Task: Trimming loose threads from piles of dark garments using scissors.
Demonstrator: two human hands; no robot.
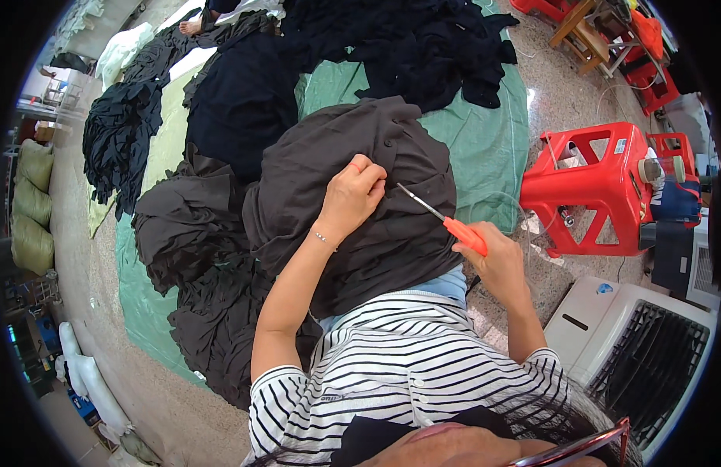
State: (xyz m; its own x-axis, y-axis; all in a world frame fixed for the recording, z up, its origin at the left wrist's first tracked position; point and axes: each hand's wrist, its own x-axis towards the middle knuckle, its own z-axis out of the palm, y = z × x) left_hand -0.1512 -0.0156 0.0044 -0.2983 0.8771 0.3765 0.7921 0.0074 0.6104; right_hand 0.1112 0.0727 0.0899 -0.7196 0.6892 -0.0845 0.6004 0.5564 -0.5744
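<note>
A dark grey-brown garment (329, 148) with small buttons is bunched over my lap. On top of it my left hand (354, 194) is closed, its fingertips pinching the cloth near the buttons. To the right, my right hand (497, 261) grips a tool with an orange handle (465, 235) and a slim metal shaft, whose kind I cannot make out. Its tip points up and left, just right of my left fingertips. Whether the tip touches the cloth I cannot tell.
Piles of grey-brown garments (193, 226) lie left of my lap on a green sheet (485, 144). Dark navy garments (244, 101) are heaped beyond. A red plastic stool (590, 167) stands at the right, with a whitish box-shaped appliance with a dark grille (578, 300) nearer me.
</note>
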